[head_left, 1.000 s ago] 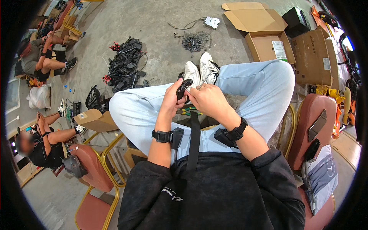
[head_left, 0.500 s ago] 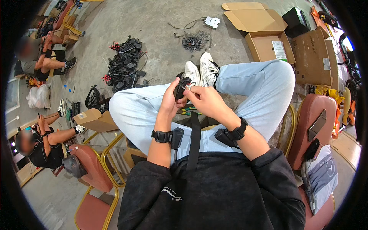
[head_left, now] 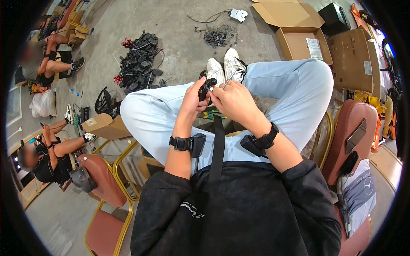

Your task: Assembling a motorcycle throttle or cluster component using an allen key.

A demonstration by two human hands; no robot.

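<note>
My left hand (head_left: 192,101) is wrapped around a small black plastic part (head_left: 206,87), held up between my knees. Close against it, my right hand (head_left: 235,102) pinches a thin metal tool (head_left: 230,77), whose shaft sticks out above the fingers, slanting up to the right. The tool's kind is too fine to make out. Its working end appears to meet the black part near my right fingertips, though the fingers partly cover that spot. Below the hands, yellow-green handled tools (head_left: 212,114) show between my thighs, partly hidden.
On the floor ahead lie a heap of black parts with cables (head_left: 139,62), a pile of small dark pieces (head_left: 219,36) and a white box-shaped device (head_left: 238,16). An open cardboard box (head_left: 294,45) stands ahead right. Chairs (head_left: 104,181) flank me; two people sit at left.
My right hand has turned slightly, and the metal tool's shaft now stands out more above its fingers. The black part has tilted a little in my left hand.
</note>
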